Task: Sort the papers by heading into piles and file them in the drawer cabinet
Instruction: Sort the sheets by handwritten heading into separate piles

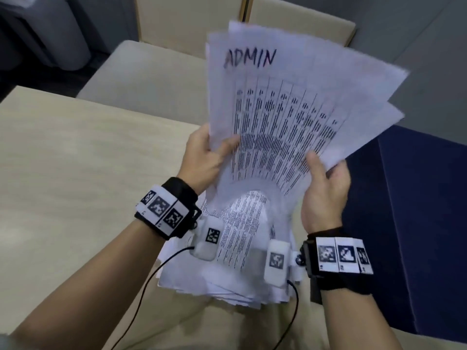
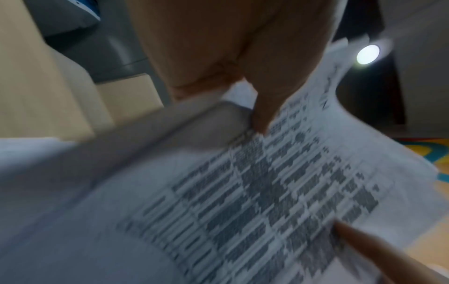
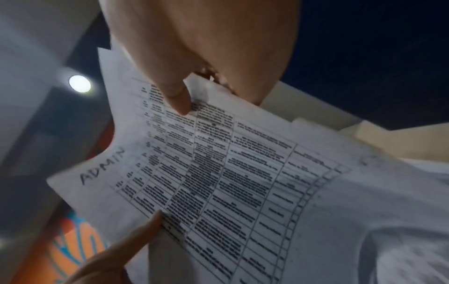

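A sheaf of white papers [image 1: 290,104] stands lifted and fanned in front of me; its top sheet carries a printed table and the handwritten heading ADMIN [image 1: 249,58]. My left hand [image 1: 209,152] pinches the sheaf's left edge, thumb on the front. On the lower right edge my right hand [image 1: 326,180] grips it the same way. The right wrist view shows the ADMIN sheet [image 3: 218,173] with a thumb [image 3: 177,98] pressed on it. The left wrist view shows the printed sheet [image 2: 255,192] blurred under my thumb [image 2: 262,107]. A thick stack of papers [image 1: 227,281] lies on the table beneath my wrists.
The pale wooden table [image 1: 75,160] spreads left of the stack. A dark blue cabinet or box [image 1: 417,210] stands to the right. Beige chairs [image 1: 156,72] sit behind the table, and a grey bin [image 1: 45,34] is at the far left.
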The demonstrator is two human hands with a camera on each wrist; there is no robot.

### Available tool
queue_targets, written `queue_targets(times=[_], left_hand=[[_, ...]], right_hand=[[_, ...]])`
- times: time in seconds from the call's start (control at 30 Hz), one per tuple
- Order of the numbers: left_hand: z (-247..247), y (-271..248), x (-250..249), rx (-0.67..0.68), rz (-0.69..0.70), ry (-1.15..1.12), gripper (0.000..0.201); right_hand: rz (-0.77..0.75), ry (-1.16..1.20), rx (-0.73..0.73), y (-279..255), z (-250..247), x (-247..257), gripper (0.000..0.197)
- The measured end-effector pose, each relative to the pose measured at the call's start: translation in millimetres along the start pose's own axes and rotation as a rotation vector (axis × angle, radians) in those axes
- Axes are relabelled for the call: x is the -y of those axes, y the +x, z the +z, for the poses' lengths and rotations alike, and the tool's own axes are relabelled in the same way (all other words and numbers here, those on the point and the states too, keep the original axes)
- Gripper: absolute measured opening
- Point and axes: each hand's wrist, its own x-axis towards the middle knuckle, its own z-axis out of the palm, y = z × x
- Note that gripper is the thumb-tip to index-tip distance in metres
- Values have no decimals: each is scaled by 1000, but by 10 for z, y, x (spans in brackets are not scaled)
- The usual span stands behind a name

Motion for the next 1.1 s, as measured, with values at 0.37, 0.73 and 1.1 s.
queue_targets(times=[0.37,0.73,1.1], left_hand=[[-140,-409,796,-34,-186,543,14],[-2340,-349,693,-369,-421,593,15],[-4865,-429,712,-447,-745,1273,48]], right_hand=[[237,-415,236,-172,2,-869,34],[359,-344,338,-422,830,-1228,9],[425,-893,696,-1227,1957,-1821,20]])
